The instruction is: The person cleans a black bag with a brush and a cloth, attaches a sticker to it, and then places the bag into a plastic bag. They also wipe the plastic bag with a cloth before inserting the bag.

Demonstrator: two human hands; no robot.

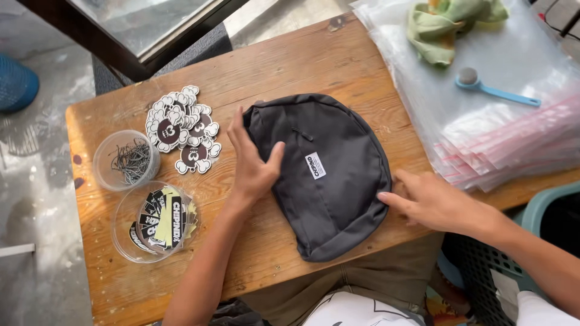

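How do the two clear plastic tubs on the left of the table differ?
The upper tub is smaller and holds a tangle of thin dark metal pieces. The lower tub is wider and holds black and yellow printed cards standing on edge. Both are round, clear, lidless and sit on the wooden table, away from both hands.

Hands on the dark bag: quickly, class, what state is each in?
Left hand: open, flat on the dark bag.
Right hand: open, fingertips at the bag's edge.
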